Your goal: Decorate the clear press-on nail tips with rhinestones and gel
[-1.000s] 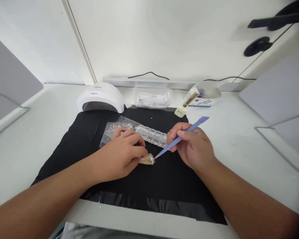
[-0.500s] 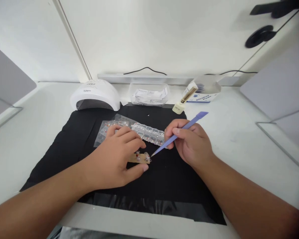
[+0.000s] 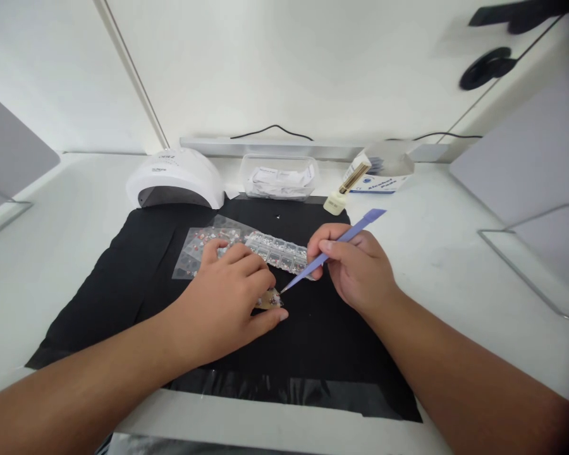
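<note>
My right hand (image 3: 355, 262) pinches a purple pen-like tool (image 3: 334, 249), its thin tip touching or just over the right end of a small tan strip (image 3: 267, 299). Small shiny decorated pieces sit on that strip. My left hand (image 3: 234, 291) is curled around the strip, thumb on the near side and fingers on the far side, covering its left part. Behind my hands, a clear compartment case (image 3: 284, 253) of tiny beads overlaps transparent sheets (image 3: 189, 253) dotted with red and white bits. Everything here rests on a black mat (image 3: 313, 347).
A white domed lamp (image 3: 175, 177) stands at the back left, beside a clear box (image 3: 279, 177) of packets. To the right are a small bottle with a gold cap (image 3: 336, 202) and an open alcohol pads box (image 3: 384, 183). Wire-legged grey panels flank the table.
My left hand has shifted slightly right along the strip and covers more of it. The tool tip remains at its right end. The whole view has moved a little.
</note>
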`<state>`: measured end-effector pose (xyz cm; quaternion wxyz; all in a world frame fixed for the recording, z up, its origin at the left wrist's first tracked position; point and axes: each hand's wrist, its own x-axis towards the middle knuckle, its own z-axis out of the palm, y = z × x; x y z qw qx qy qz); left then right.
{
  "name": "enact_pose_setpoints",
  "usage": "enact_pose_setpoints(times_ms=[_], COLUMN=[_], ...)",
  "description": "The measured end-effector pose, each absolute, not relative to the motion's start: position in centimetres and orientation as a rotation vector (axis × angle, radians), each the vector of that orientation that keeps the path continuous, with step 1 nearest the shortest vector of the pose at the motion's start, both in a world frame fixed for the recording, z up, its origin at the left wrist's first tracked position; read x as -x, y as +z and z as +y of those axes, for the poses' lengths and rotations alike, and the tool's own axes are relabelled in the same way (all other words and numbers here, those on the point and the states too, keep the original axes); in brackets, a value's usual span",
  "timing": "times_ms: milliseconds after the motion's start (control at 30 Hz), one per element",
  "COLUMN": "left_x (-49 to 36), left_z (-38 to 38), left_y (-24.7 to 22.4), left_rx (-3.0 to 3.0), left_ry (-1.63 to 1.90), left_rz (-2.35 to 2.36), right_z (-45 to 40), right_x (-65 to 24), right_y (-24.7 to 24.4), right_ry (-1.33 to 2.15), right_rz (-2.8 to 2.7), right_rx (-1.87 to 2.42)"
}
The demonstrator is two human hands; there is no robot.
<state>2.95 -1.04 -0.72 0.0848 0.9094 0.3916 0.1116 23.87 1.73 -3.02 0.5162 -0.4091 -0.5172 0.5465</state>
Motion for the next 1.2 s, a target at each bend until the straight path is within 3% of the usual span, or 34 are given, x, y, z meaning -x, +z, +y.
enact_pose_setpoints(times_ms=[1200], left_x=[-2.47], left_z=[-1.0], left_y=[-0.56], left_rx=[-2.71], left_ry=[0.304], left_rz=[1.087], right_z=[1.99], right_x=[-23.77], right_y=[-2.79], right_ry=[1.411], right_rz=[-1.265], right_rx=[0.973])
